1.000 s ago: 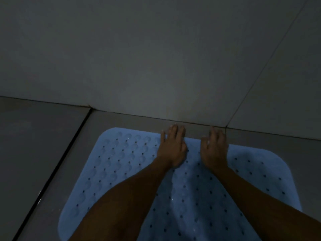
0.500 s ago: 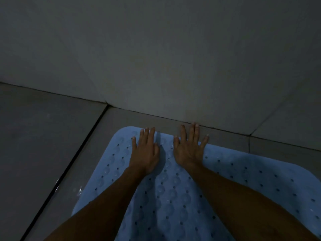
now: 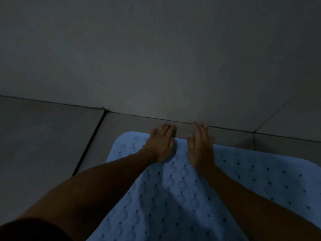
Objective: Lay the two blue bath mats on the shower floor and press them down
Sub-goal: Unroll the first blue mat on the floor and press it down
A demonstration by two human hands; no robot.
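A light blue bath mat (image 3: 251,174) with small holes and round suction bumps lies flat on the grey tiled floor, its far edge close to the wall. My left hand (image 3: 160,143) rests palm down on the mat's far edge, its fingertips reaching past the edge onto the tile. Beside it, a short gap away, my right hand (image 3: 200,145) lies flat in the same way, fingers pointing at the wall. Neither hand holds anything. Only one mat can be seen; both forearms cover part of it.
A grey wall (image 3: 156,58) rises just beyond my fingertips. A dark grout line (image 3: 88,146) runs down the floor left of the mat. A tile joint (image 3: 254,136) shows on the right. The light is dim.
Both hands have slid forward toward the wall, so the fingertips now pass the mat's far edge. The fingers of my right hand have drawn closer together.
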